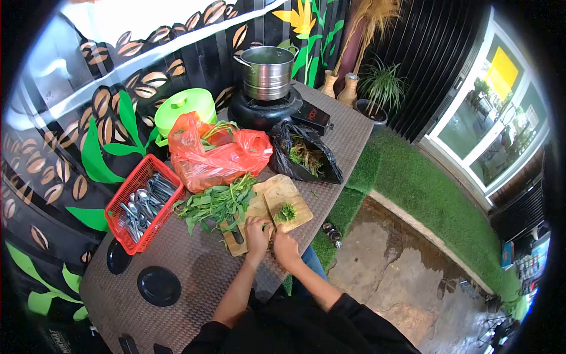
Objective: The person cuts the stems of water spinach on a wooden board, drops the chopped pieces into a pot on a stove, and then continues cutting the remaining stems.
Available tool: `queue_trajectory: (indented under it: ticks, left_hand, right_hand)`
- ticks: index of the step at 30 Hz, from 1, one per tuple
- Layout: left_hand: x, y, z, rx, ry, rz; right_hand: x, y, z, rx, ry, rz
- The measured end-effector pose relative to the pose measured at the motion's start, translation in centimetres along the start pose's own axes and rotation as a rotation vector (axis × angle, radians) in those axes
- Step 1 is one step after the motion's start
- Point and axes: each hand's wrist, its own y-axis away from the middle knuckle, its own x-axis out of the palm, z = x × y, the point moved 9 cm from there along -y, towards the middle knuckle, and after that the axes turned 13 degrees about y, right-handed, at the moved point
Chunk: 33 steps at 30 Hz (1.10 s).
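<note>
My right hand [285, 243] is closed around the handle of a knife [268, 209], whose blade points away from me over a wooden cutting board [292, 190]. Close beside it, my left hand [257, 232] presses down on the board with curled fingers. A bit of green shows at its fingertips, apparently leafy greens, mostly hidden by the hand. Right of the blade sits a small heap of chopped greens [286, 212]. A bunch of uncut leafy greens [215, 203] lies to the left, partly over the board's edge.
Behind the board are a red plastic bag [218, 156] and a black bag [324, 168] of plant scraps. A steel pot [267, 76] stands on a portable stove [247, 112], near a green lidded container [197, 106]. A red cutlery basket [137, 248] and black plates [159, 286] are left.
</note>
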Motion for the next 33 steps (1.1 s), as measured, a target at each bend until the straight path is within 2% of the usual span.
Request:
queue_trajectory:
  ticks: [5,8,13,17,22,25,27,29,31,33]
  left_hand:
    - [0.1,0.4,0.1,0.008,0.029,-0.005]
    - [0.1,0.8,-0.1,0.069,-0.001,-0.003]
    - [0.2,1.4,-1.5,0.119,-0.09,-0.003]
    - [1.2,0.8,0.5,0.059,-0.019,0.036]
    - [2.0,-0.8,-0.2,0.035,0.01,0.056]
    - [2.1,-0.9,0.3,-0.054,0.121,0.034]
    - [2.2,-0.7,1.0,-0.138,0.28,0.019]
    - [2.4,-0.6,1.1,-0.14,0.268,0.032]
    - [2.2,-0.4,1.2,-0.145,0.254,0.043]
    - [2.4,-0.5,-0.1,-0.004,0.066,0.124]
  right_hand:
    - [-0.4,-1.1,0.0,-0.062,-0.012,-0.011]
    - [0.1,0.8,-0.2,-0.01,0.084,-0.009]
    - [-1.1,-0.5,-2.2,0.035,0.121,-0.043]
    - [-1.5,-1.9,-3.3,-0.061,0.058,-0.009]
    - [-2.3,-1.6,-2.9,-0.055,0.045,0.012]
    - [-1.4,-0.8,-2.3,-0.016,0.08,0.056]
    - [-0.8,0.0,-1.8,0.038,0.127,0.011]
    - [-0.2,-0.4,-2.1,0.092,0.087,0.043]
    - [-1.5,-1.4,-1.3,0.007,0.049,-0.014]
    - [-1.8,-1.7,-1.7,0.018,-0.004,0.009]
